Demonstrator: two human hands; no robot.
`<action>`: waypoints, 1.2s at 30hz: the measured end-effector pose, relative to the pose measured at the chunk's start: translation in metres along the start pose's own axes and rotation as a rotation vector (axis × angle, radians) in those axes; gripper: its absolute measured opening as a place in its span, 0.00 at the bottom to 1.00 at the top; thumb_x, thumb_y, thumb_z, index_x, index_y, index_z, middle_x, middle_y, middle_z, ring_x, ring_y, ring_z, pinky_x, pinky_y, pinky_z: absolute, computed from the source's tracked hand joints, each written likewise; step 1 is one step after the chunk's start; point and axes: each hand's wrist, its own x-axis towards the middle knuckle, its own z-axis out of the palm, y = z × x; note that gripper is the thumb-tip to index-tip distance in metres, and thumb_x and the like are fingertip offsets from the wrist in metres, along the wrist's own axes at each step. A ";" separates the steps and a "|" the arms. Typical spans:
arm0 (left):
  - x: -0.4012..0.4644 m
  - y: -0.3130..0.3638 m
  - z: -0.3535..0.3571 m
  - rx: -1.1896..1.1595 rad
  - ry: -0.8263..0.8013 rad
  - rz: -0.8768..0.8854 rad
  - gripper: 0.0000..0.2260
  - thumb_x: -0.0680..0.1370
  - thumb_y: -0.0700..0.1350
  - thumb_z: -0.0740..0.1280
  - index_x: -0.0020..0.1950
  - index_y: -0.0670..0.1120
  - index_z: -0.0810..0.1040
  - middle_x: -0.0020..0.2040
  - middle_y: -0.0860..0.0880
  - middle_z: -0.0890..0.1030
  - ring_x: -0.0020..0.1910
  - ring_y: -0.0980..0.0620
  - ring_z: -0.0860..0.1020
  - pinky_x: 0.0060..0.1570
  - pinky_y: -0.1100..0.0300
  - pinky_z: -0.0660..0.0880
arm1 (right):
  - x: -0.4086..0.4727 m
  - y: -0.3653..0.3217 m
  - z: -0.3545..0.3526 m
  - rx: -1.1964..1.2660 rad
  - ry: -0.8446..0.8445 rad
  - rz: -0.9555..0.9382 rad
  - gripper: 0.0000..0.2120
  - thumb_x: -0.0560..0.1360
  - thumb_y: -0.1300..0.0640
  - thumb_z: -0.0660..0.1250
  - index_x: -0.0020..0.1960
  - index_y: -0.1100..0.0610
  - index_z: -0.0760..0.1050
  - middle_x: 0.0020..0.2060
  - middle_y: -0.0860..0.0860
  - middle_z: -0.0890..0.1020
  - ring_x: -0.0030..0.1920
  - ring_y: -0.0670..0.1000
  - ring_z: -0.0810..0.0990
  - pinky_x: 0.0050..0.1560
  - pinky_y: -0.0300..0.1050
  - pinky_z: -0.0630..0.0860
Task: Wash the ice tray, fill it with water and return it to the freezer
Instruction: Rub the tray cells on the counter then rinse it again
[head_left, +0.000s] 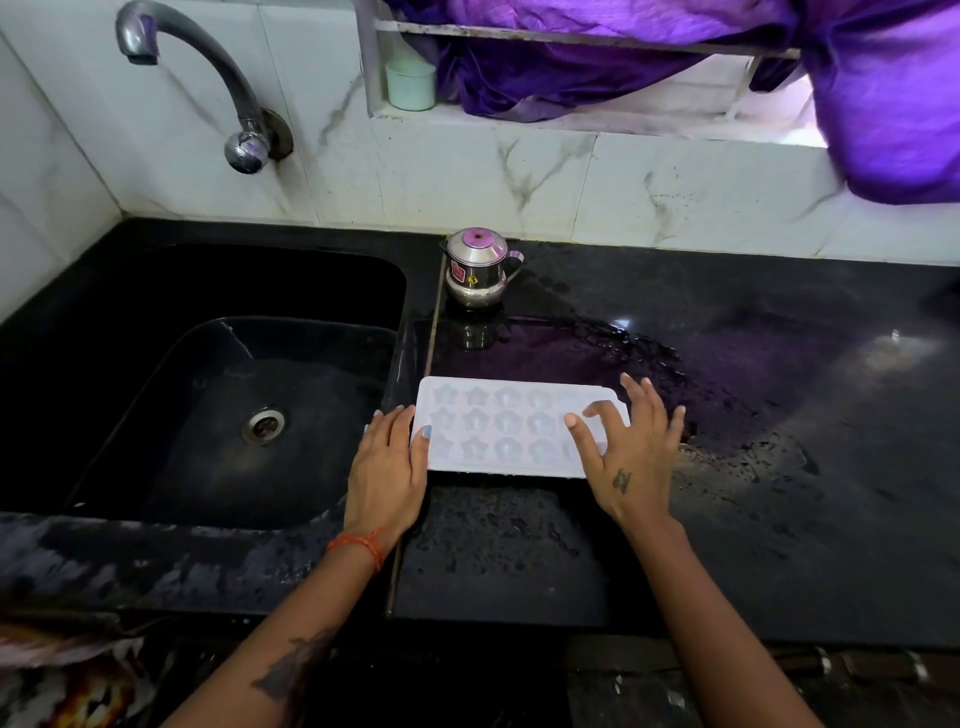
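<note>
A white ice tray (498, 426) with star-shaped cells lies flat on the wet black counter (727, 415), just right of the sink (234, 415). My left hand (387, 467) lies against the tray's left end, thumb on its rim and fingers straight along the edge. My right hand (628, 447) hovers over the tray's right end with spread, slightly bent fingers; whether it touches the tray is unclear. The curved metal tap (208, 78) sticks out of the wall above the sink, with no water running.
A small steel pot (478, 270) with a pink-topped lid stands behind the tray near the wall. Purple cloth (779, 67) hangs over a window ledge holding a pale cup (410, 85). A puddle spreads over the counter right of the tray.
</note>
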 end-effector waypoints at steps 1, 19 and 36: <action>0.000 0.000 0.000 -0.003 0.000 0.000 0.29 0.78 0.58 0.45 0.70 0.43 0.68 0.70 0.44 0.70 0.73 0.45 0.63 0.73 0.53 0.55 | 0.002 -0.002 0.001 0.005 -0.001 -0.023 0.25 0.76 0.36 0.52 0.46 0.53 0.79 0.68 0.59 0.71 0.73 0.59 0.61 0.72 0.66 0.48; 0.002 -0.004 0.003 0.005 0.021 0.021 0.31 0.77 0.61 0.42 0.69 0.44 0.69 0.69 0.46 0.71 0.72 0.47 0.63 0.73 0.55 0.55 | 0.001 -0.001 0.017 0.059 -0.010 -0.110 0.25 0.76 0.36 0.54 0.38 0.53 0.80 0.66 0.58 0.73 0.72 0.58 0.62 0.74 0.60 0.50; 0.002 -0.004 0.002 0.010 0.019 0.032 0.32 0.77 0.60 0.42 0.70 0.43 0.68 0.70 0.45 0.71 0.72 0.47 0.64 0.73 0.56 0.54 | 0.001 -0.001 0.016 0.069 -0.074 -0.074 0.27 0.75 0.34 0.52 0.45 0.52 0.83 0.69 0.58 0.69 0.74 0.57 0.57 0.74 0.58 0.45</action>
